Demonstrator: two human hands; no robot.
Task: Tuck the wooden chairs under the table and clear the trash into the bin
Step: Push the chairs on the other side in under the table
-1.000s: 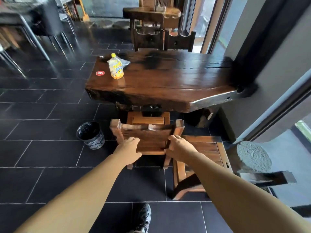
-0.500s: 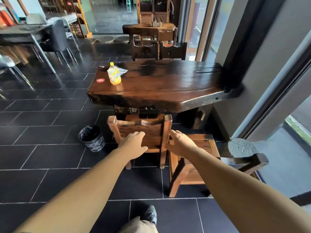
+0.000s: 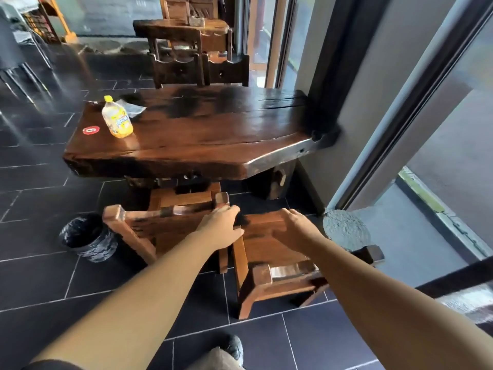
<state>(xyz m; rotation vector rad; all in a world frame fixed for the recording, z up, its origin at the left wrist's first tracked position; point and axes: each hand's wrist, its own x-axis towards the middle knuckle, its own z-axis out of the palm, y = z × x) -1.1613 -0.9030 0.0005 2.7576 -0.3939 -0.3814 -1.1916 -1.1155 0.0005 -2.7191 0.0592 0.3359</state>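
Second chair waits beside the tucked one

Left hand (image 3: 222,227) lies flat on the backrest (image 3: 170,225); right hand (image 3: 296,231) cups the seat (image 3: 266,244) edge. Solid wood, probably heavy and stiff: grip the frame.

One red round sticker (image 3: 90,130) on my table (image 3: 213,134), left part of the frame, near the tabletop's left end; it carries a white ring with a single white digit that reads as 6 or 9, and I cannot tell which way up it is meant. Just right of it stands a yellow bottle (image 3: 117,117) with a blue band on its label; the print there is too blurred to read. No other text legible anywhere in my view.
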